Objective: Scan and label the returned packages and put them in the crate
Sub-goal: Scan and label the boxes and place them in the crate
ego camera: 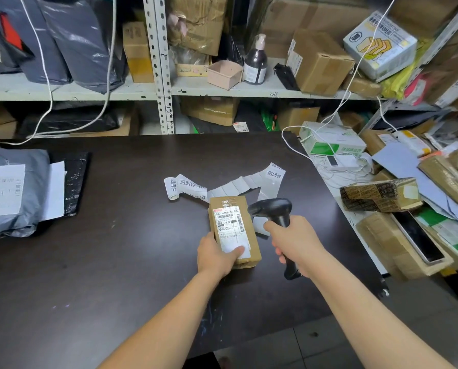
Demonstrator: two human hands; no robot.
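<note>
Two bare hands work a single parcel on the dark brown counter (116, 262), as I see it through the head camera. The small brown cardboard package (234, 230), its white shipping label facing up, sits near the middle of the counter. I cannot tell whether it lies flat or is raised a little. The left hand (217, 255) grips the package's near end, thumb pressed on the label. Just right of the package, the right hand (294, 241) has its fingers (278, 251) clenched round the handle of a black handheld barcode scanner (271, 209), whose head hangs close beside the package's right edge.

Beyond the package, a loose strip of white stickers (222, 186) printed with black characters curls across the counter. Well to the left of the package lies a grey plastic mailer bag (12, 193) bearing a white label. To the package's right, off the counter, I see a heap of brown cardboard parcels (382, 195). Behind the package stands a white metal shelf (164, 75) stacked with boxes.
</note>
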